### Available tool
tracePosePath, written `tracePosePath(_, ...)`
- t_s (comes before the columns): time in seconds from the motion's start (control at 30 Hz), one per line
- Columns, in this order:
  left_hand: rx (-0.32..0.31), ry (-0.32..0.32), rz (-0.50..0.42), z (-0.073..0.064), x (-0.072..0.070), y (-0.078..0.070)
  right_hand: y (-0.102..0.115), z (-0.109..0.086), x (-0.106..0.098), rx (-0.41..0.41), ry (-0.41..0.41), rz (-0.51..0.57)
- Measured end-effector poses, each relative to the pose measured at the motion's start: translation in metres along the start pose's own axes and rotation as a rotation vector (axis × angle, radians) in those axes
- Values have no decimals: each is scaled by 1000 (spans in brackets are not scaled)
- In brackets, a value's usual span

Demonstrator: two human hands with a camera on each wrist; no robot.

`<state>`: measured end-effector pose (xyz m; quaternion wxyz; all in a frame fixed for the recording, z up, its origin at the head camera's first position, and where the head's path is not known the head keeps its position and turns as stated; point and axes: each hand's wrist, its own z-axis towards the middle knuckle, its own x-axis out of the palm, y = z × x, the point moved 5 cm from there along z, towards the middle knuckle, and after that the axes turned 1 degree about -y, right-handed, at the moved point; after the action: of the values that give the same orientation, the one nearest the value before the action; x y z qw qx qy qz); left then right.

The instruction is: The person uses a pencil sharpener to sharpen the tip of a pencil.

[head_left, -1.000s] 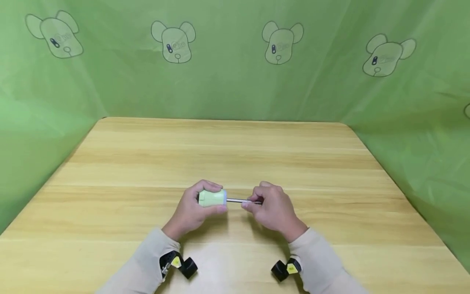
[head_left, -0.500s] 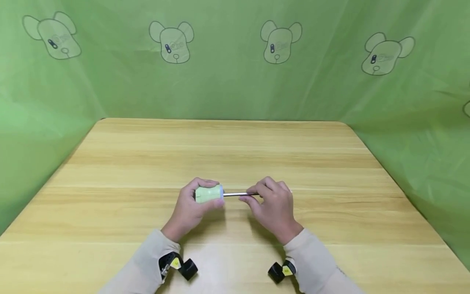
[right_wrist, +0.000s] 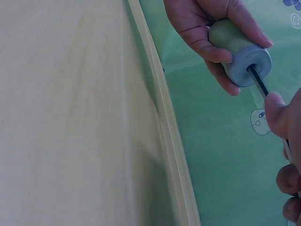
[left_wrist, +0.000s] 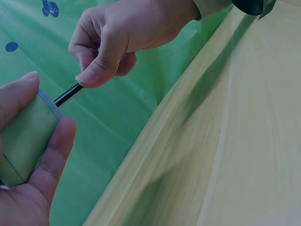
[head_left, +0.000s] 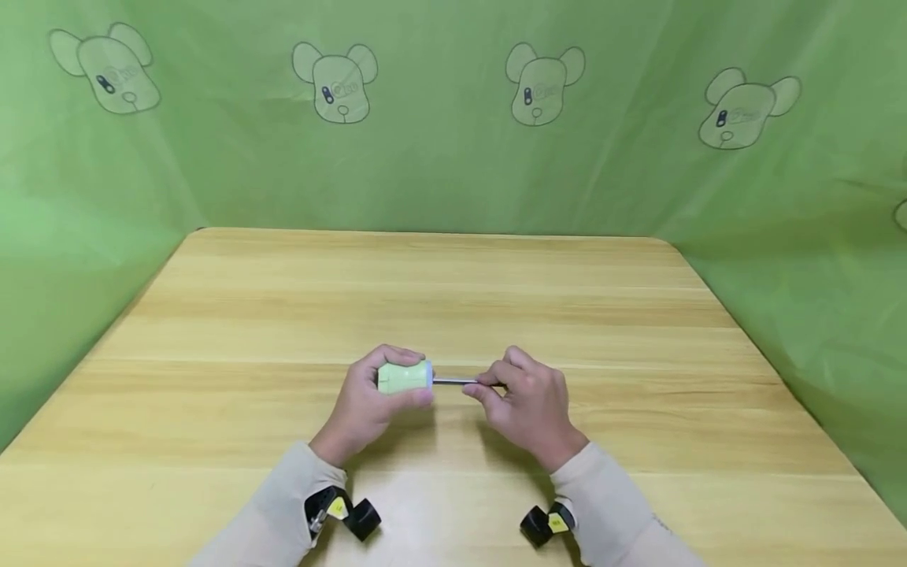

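My left hand [head_left: 368, 405] grips a light green, barrel-shaped pencil sharpener [head_left: 402, 378] with a blue-grey end face, fingers on its far side and thumb along the near side. A slim dark pencil [head_left: 453, 381] goes into the hole in that end face, as the right wrist view shows; its tip is hidden inside. My right hand [head_left: 527, 402] pinches the pencil between thumb and curled fingers, a short way out from the hole. In the left wrist view the pencil [left_wrist: 68, 95] runs straight from the sharpener [left_wrist: 29, 134] to the right thumb. Both things are held above the table.
A wood-grain table [head_left: 453, 299] spreads out below the hands, with their shadows on it. Behind and to both sides hangs a green curtain [head_left: 439, 173] printed with bear heads. Small black cameras [head_left: 363, 520] are strapped to both wrists.
The right hand's fingers have rolled around the pencil, stretching out and then curling back in. Both hands have shifted slightly left. The left hand keeps its grip on the pencil sharpener.
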<state>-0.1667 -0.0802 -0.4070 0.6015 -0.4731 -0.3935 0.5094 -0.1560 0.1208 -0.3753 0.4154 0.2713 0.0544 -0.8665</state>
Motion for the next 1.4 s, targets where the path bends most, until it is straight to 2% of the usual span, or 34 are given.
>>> tracePosePath(0.13, 25, 19, 36, 0, 1, -2, -2, -2, 2, 38, 62, 27)
tracePosePath(0.23, 29, 22, 48, 0, 3, -2, -2, -2, 3, 61, 76, 8)
tracePosePath(0.4, 42, -9, 45, 2, 2, -1, -1, 1, 1, 67, -10, -66)
tracePosePath(0.5, 52, -23, 39, 3, 1, -2, -1, 3, 1, 77, -53, -64)
tracePosePath(0.7, 24, -25, 35, 2, 2, -1, 0, 3, 1, 69, -42, -45)
tracePosePath(0.83, 3, -13, 32, 1, 3, -1, 2, 2, 0, 42, -79, -66)
tracePosePath(0.97, 11, -11, 28, 0, 3, -1, 2, 1, -1, 11, -98, -73)
tracePosePath(1.1, 21, 9, 17, 0, 4, -1, 1, 0, 0, -6, -52, -68)
tracePosePath(1.23, 32, 27, 22, 1, 6, -1, -1, 0, 2, 16, 13, -53)
tracePosePath(1.4, 29, 23, 26, 1, 4, -2, -1, 1, 3, 57, 13, -63)
